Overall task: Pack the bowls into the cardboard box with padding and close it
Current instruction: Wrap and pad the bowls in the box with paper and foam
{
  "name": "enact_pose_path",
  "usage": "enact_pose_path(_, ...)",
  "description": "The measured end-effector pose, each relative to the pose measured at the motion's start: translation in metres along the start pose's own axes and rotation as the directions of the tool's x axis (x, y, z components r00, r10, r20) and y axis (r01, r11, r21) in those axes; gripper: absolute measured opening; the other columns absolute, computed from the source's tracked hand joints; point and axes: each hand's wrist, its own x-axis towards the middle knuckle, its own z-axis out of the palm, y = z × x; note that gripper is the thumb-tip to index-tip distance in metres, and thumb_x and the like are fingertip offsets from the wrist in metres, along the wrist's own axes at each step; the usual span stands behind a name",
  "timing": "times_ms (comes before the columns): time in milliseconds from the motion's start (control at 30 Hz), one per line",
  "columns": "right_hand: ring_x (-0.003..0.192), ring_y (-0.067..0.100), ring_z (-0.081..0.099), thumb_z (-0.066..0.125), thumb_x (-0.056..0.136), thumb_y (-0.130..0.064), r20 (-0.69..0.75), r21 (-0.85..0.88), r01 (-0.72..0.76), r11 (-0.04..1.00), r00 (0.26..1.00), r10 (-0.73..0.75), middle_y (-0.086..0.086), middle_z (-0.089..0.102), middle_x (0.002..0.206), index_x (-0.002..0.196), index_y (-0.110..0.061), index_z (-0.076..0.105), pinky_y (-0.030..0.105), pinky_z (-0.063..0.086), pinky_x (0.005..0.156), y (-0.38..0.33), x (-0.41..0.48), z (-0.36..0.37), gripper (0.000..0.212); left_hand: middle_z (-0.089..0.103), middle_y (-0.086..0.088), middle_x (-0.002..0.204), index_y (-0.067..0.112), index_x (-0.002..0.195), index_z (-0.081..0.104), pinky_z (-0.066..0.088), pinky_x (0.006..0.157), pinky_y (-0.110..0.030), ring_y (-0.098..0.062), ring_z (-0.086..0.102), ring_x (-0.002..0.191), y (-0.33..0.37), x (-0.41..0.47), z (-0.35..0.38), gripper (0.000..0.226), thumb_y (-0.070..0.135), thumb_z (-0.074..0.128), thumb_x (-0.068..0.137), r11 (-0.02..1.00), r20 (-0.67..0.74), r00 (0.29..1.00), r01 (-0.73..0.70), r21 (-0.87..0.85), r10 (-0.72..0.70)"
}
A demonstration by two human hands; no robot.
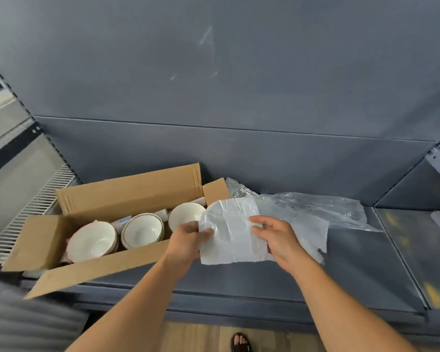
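An open cardboard box [127,196] lies on a grey shelf with its flaps spread. Inside it stand three white bowls with dark rims: a left bowl [93,241], a middle bowl [142,229] and a right bowl [186,215], with bits of white padding between them. Just right of the box I hold a crumpled white sheet of padding [233,240]. My left hand [188,241] pinches its left edge and my right hand [274,237] grips its right part. The sheet hides the box's right end.
A clear plastic bag [315,207] and a silvery foil piece [239,190] lie on the grey shelf [353,270] behind the sheet. A grey back panel rises behind. A white wire rack [31,214] sits left of the box. A sandalled foot [240,342] stands on the wooden floor.
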Motion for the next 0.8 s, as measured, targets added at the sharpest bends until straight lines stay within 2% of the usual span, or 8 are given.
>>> enact_pose_path(100, 0.101, 0.013, 0.064, 0.067, 0.088, -0.003, 0.040, -0.028, 0.005, 1.000, 0.999, -0.004, -0.005, 0.068, 0.107, 0.101, -0.025, 0.074, 0.027, 0.051, 0.082, -0.005, 0.002, 0.023, 0.026, 0.075, -0.011, 0.097, 0.015, 0.116, 0.065, 0.059, 0.080, -0.053, -0.030, 0.072, 0.089, 0.003, -0.005, -0.029, 0.038, 0.007, 0.077, 0.081, 0.998, -0.103, 0.993, -0.059, 0.028, 0.062)
enact_pose_path(200, 0.096, 0.014, 0.067, 0.070, 0.087, -0.003, 0.082, -0.050, 0.011, 0.999, 0.997, -0.007, -0.002, 0.069, 0.106, 0.099, -0.027, 0.073, 0.032, 0.054, 0.088, -0.009, 0.004, 0.045, 0.028, 0.072, -0.006, 0.101, 0.041, 0.126, 0.052, 0.061, 0.068, -0.040, -0.024, 0.071, 0.090, 0.005, -0.012, -0.052, 0.062, 0.004, 0.076, 0.082, 0.993, -0.112, 0.987, -0.115, 0.037, 0.119)
enact_pose_path(300, 0.109, 0.018, 0.064, 0.073, 0.083, 0.000, 0.130, -0.132, 0.045, 0.990, 0.991, -0.028, 0.002, 0.068, 0.115, 0.110, -0.023, 0.072, 0.033, 0.051, 0.098, -0.012, 0.006, 0.064, 0.036, 0.072, -0.005, 0.108, 0.035, 0.113, 0.066, 0.056, 0.065, -0.021, -0.016, 0.070, 0.088, 0.004, -0.014, -0.072, 0.044, 0.001, 0.072, 0.084, 0.983, -0.115, 0.980, -0.153, 0.100, 0.164)
enact_pose_path(400, 0.092, 0.011, 0.063, 0.078, 0.078, -0.002, 0.187, -0.278, 0.096, 0.956, 0.981, -0.045, -0.002, 0.066, 0.098, 0.120, -0.021, 0.069, 0.020, 0.049, 0.084, -0.020, 0.006, 0.079, 0.047, 0.073, -0.007, 0.107, 0.020, 0.111, 0.072, 0.049, 0.064, -0.008, -0.008, 0.066, 0.080, 0.008, -0.016, -0.092, 0.035, 0.002, 0.075, 0.081, 0.948, -0.129, 0.970, -0.164, 0.273, 0.205)
enact_pose_path(500, 0.067, 0.010, 0.054, 0.078, 0.079, -0.006, 0.185, -0.396, 0.166, 0.903, 0.978, -0.098, 0.001, 0.057, 0.078, 0.113, -0.022, 0.071, 0.011, 0.044, 0.061, -0.026, 0.007, 0.093, 0.038, 0.069, 0.000, 0.096, 0.013, 0.116, 0.070, 0.040, 0.062, 0.000, -0.005, 0.060, 0.077, 0.010, -0.017, -0.109, 0.037, 0.004, 0.077, 0.080, 0.900, -0.137, 0.961, -0.170, 0.401, 0.242)
enact_pose_path(600, 0.071, 0.014, 0.059, 0.077, 0.079, -0.010, 0.196, -0.461, 0.196, 0.866, 0.974, -0.116, 0.007, 0.071, 0.085, 0.096, -0.018, 0.078, 0.019, 0.046, 0.062, -0.029, 0.011, 0.108, 0.019, 0.060, 0.007, 0.071, 0.023, 0.088, 0.069, 0.040, 0.057, -0.013, -0.010, 0.053, 0.064, 0.011, -0.015, -0.122, 0.006, 0.019, 0.073, 0.085, 0.833, -0.174, 0.953, -0.117, 0.541, 0.247)
enact_pose_path(667, 0.073, 0.013, 0.059, 0.078, 0.079, -0.014, 0.198, -0.477, 0.173, 0.862, 0.976, -0.086, 0.005, 0.072, 0.087, 0.088, -0.018, 0.077, 0.022, 0.045, 0.065, -0.029, 0.013, 0.115, 0.010, 0.057, 0.006, 0.064, 0.016, 0.081, 0.069, 0.039, 0.058, -0.026, -0.017, 0.051, 0.063, 0.010, -0.015, -0.131, 0.013, 0.027, 0.069, 0.088, 0.801, -0.197, 0.948, -0.089, 0.592, 0.251)
enact_pose_path(800, 0.091, 0.021, 0.062, 0.070, 0.087, -0.015, 0.264, -0.381, 0.078, 0.921, 0.964, 0.028, 0.012, 0.069, 0.101, 0.096, -0.009, 0.067, 0.035, 0.048, 0.081, -0.026, 0.018, 0.127, 0.011, 0.066, -0.012, 0.088, 0.010, 0.090, 0.067, 0.046, 0.072, -0.036, -0.027, 0.060, 0.083, 0.012, -0.015, -0.145, 0.024, 0.034, 0.063, 0.091, 0.848, -0.159, 0.966, -0.092, 0.522, 0.202)
